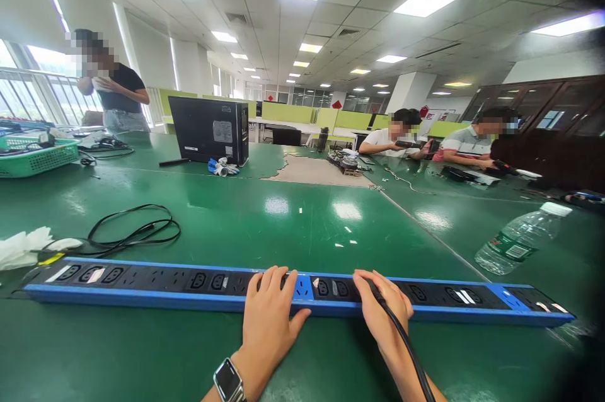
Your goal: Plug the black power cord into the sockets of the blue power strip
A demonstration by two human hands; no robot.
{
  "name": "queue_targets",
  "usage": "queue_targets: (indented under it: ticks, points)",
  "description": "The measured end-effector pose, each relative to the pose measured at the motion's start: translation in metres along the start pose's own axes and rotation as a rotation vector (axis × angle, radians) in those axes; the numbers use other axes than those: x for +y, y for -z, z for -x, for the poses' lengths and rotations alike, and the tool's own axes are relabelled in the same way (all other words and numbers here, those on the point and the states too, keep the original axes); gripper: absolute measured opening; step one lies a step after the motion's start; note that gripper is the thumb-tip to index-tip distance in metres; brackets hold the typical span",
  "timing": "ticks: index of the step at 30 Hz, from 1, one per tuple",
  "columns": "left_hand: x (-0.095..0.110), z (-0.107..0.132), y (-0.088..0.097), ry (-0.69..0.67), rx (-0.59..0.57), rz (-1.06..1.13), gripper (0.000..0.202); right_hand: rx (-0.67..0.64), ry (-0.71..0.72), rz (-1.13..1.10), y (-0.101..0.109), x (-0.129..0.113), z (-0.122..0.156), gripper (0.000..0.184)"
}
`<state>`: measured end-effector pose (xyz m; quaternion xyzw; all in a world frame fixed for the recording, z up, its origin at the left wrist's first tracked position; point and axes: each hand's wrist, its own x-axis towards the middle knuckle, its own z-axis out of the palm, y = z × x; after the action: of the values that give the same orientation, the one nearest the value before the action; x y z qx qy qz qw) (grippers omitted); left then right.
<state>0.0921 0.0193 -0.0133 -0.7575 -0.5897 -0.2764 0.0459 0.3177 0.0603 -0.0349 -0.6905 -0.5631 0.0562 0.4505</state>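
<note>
A long blue power strip (155, 292) with black sockets lies left to right across the green table. My left hand (271, 314), with a watch (228, 380) on its wrist, grips the strip near its middle, fingers over the top and thumb along the near side. Further right, my right hand (385, 307) is closed round the end of a black power cable (401, 333) against the sockets. Its fingers hide the plug, so how far it sits in a socket cannot be seen. The cable runs back over my right wrist.
A coiled black cord (132, 232) and white tissue (26, 247) lie at the left. On the right, a water bottle (520, 238) lies tilted. Behind stand a computer case (208, 131), gloves (223, 167) and a green basket (42, 159). Several people are around the table.
</note>
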Motion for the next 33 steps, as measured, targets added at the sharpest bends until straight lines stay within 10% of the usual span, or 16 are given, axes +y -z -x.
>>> queue_targets:
  ticks: [12, 22, 33]
  points:
    - [-0.001, 0.001, -0.003, -0.013, 0.007, -0.006, 0.053, -0.348, 0.519, 0.243, 0.027, 0.0, -0.034, 0.027]
    - [0.001, -0.001, -0.002, -0.023, -0.012, -0.041, 0.059, 0.15, 0.122, -0.371, 0.007, -0.021, -0.012, 0.026]
    - [0.0, 0.001, -0.004, -0.008, 0.004, -0.01, 0.061, -0.009, 0.237, -0.465, -0.002, -0.055, 0.013, 0.031]
